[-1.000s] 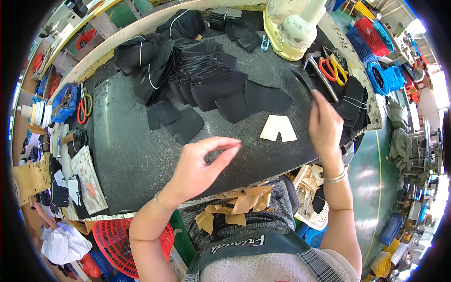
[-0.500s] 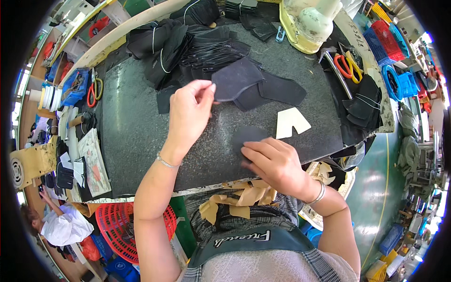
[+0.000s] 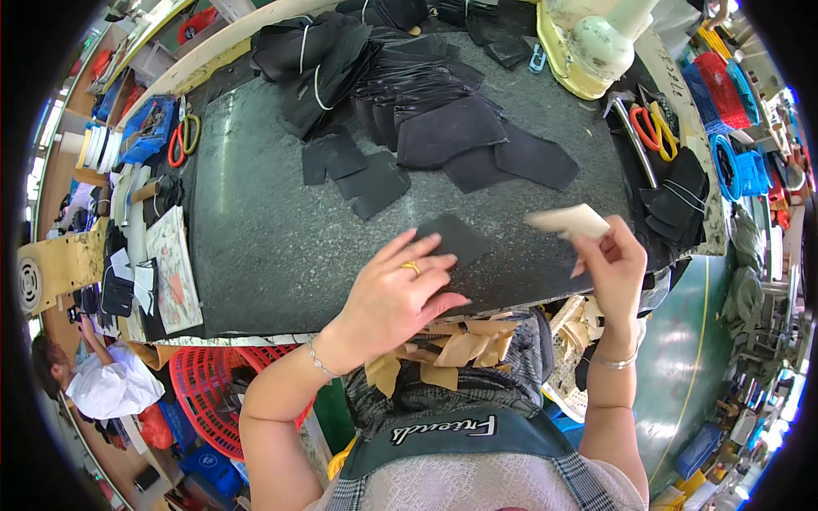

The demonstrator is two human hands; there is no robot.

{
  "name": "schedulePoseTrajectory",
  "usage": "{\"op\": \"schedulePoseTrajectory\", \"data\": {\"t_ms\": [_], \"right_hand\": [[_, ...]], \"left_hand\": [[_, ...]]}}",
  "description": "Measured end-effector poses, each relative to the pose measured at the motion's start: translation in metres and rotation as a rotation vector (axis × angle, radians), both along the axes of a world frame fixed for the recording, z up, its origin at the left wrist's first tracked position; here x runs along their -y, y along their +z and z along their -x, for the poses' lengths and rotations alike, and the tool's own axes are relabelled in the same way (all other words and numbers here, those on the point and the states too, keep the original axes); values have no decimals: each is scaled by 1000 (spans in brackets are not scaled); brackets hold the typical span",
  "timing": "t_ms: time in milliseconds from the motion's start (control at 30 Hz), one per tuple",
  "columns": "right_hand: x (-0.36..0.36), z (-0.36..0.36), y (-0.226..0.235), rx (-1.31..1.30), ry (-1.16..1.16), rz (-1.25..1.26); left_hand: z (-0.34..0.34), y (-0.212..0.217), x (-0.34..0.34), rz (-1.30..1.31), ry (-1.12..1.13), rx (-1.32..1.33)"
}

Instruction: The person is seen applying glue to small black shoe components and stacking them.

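My left hand (image 3: 399,288), a ring on one finger, lies with fingers stretched out at a small dark cut piece (image 3: 458,238) near the bench's front edge. The fingertips touch its left side. To the right, my right hand (image 3: 615,264) pinches a cream cut piece (image 3: 584,221), raised off the black bench top (image 3: 273,255) and tilted. Farther back, a large black cut piece (image 3: 449,132) overlaps the fanned stack (image 3: 413,81), with another black piece (image 3: 537,156) beside it. Small dark pieces (image 3: 375,183) lie to the left.
A pale machine base (image 3: 588,51) stands at the back right. Orange and yellow-handled scissors (image 3: 654,132) and a tied black bundle (image 3: 677,200) lie along the right edge. Tan scraps (image 3: 460,347) hang at the front edge. A red basket (image 3: 200,387) sits below left.
My left hand has released the large black piece and come down to the small dark one. My right hand has left that piece and picked the cream piece off the bench. The view has shifted slightly.
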State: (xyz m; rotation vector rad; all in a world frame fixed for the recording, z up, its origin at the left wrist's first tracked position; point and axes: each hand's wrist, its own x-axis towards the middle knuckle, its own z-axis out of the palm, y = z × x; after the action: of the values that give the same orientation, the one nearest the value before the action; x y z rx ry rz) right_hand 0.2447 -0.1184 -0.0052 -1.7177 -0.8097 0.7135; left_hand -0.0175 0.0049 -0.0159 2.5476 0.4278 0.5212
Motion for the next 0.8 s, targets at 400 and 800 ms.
{"op": "schedulePoseTrajectory", "data": {"t_ms": [400,800], "right_hand": [[11,80,19,-224,612,20],[10,95,18,-35,651,-150]], "left_hand": [[10,26,28,584,281,324],[11,36,54,265,233,257]]}}
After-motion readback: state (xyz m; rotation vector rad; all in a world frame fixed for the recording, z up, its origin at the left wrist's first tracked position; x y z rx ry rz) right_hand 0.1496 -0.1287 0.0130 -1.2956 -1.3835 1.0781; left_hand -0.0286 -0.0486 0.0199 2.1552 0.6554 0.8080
